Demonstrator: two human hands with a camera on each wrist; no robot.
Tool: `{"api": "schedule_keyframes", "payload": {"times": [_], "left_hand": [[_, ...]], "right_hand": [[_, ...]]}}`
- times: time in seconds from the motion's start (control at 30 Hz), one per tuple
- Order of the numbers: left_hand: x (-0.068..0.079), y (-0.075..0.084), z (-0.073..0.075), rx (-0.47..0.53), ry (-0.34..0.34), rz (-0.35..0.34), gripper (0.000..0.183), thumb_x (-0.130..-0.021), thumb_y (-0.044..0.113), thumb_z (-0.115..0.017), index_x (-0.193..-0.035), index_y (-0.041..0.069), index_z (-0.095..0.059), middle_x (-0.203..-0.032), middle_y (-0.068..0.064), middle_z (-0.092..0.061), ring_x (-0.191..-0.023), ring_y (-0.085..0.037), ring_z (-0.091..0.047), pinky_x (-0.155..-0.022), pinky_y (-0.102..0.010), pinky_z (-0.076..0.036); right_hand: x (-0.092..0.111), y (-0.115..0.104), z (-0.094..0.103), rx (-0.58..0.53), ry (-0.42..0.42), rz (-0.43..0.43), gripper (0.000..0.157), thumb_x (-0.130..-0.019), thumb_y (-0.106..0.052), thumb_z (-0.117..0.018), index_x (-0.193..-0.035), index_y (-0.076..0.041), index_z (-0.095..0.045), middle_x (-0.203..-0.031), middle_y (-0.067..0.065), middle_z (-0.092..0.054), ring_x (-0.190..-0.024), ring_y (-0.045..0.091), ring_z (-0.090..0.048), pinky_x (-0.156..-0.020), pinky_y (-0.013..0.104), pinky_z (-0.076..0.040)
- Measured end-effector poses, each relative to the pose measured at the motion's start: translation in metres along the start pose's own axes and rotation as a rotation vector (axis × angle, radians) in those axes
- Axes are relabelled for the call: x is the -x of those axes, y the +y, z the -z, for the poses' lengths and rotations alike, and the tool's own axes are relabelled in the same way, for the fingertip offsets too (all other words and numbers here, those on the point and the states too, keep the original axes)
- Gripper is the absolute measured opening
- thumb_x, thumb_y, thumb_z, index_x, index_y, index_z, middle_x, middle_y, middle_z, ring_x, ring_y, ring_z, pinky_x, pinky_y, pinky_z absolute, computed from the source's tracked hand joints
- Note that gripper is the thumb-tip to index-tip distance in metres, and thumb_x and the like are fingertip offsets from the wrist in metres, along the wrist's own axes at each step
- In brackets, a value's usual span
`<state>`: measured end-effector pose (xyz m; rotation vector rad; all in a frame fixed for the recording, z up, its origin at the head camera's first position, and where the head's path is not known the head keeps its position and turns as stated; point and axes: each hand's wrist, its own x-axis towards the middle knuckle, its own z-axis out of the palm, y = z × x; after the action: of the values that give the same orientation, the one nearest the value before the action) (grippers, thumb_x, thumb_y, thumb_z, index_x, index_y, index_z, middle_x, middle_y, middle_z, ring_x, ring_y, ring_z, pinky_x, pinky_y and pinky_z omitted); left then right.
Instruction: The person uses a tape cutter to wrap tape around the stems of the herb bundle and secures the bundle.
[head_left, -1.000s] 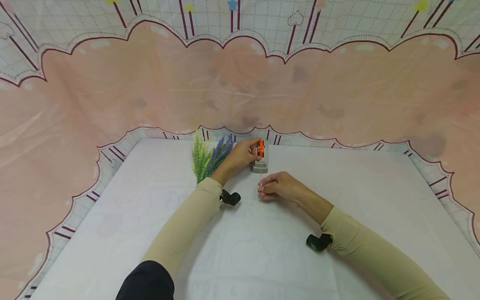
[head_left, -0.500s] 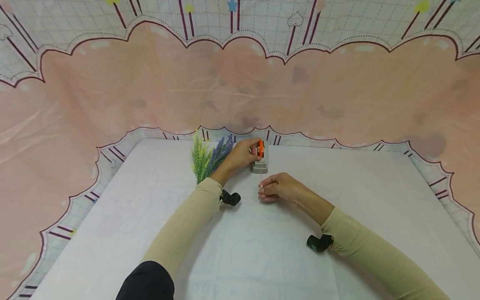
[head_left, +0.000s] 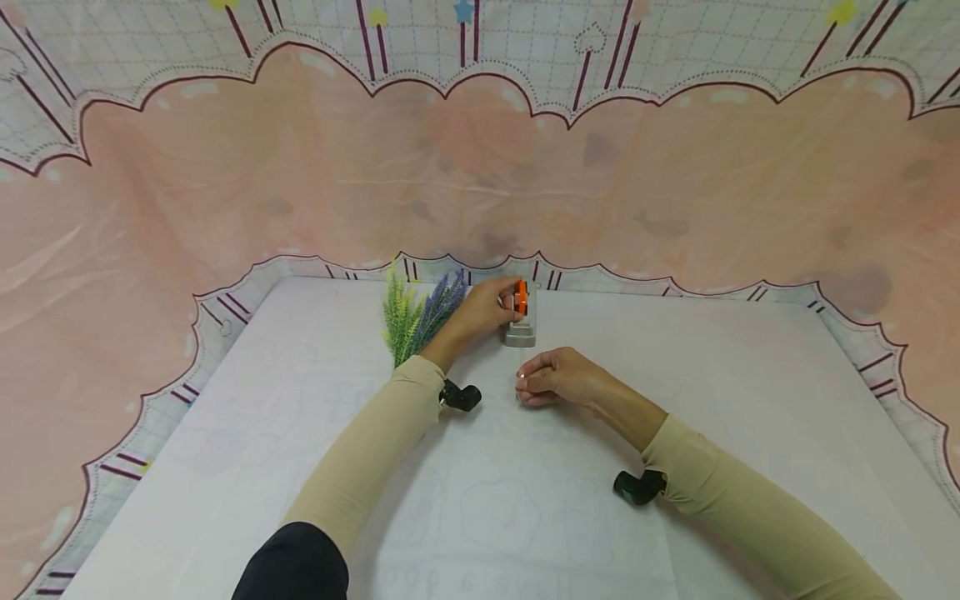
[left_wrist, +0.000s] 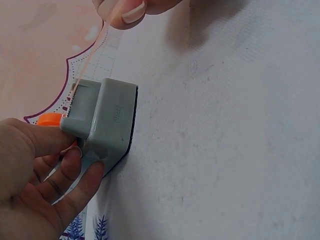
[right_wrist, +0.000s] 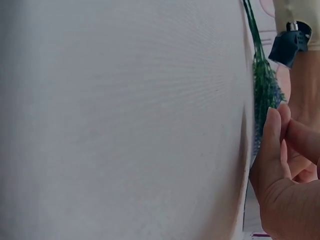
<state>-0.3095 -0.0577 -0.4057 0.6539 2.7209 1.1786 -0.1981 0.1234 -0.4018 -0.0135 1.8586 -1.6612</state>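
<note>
My left hand (head_left: pixel 480 310) grips a grey tape dispenser (left_wrist: pixel 115 120) with an orange tape core (head_left: pixel 521 297) near the far edge of the table. In the left wrist view its thumb and fingers lie around the dispenser's side, close to the toothed cutter. A thin clear strip of tape (left_wrist: pixel 89 62) stretches from the cutter to my right hand (head_left: pixel 562 375). Thumb and fingertips of the right hand pinch the strip's end, nearer to me than the dispenser. In the right wrist view the strip itself cannot be made out.
Artificial flower sprigs, yellow-green (head_left: pixel 403 317) and purple (head_left: pixel 442 300), lie beside and partly behind the left wrist. A white cover (head_left: pixel 480 500) spreads over the table. Peach patterned cloth (head_left: pixel 480 183) hangs behind it.
My right hand has shifted very slightly toward me. The left hand and the tape dispenser stay in place.
</note>
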Motion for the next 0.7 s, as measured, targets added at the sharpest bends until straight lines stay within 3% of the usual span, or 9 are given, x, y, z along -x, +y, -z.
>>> {"api": "schedule_keyframes", "payload": {"times": [0.7], "left_hand": [[-0.0007, 0.0003, 0.0008, -0.023, -0.006, -0.013, 0.07, -0.091, 0.012, -0.077, -0.153, 0.008, -0.045, -0.087, -0.006, -0.061, -0.073, -0.016, -0.05, -0.067, -0.028, -0.039]], "right_hand": [[-0.0008, -0.0004, 0.0017, 0.011, -0.014, -0.013, 0.023, -0.096, 0.006, -0.062, -0.118, 0.013, -0.058, -0.091, 0.01, -0.074, -0.079, 0.014, -0.07, -0.076, 0.027, -0.06]]}}
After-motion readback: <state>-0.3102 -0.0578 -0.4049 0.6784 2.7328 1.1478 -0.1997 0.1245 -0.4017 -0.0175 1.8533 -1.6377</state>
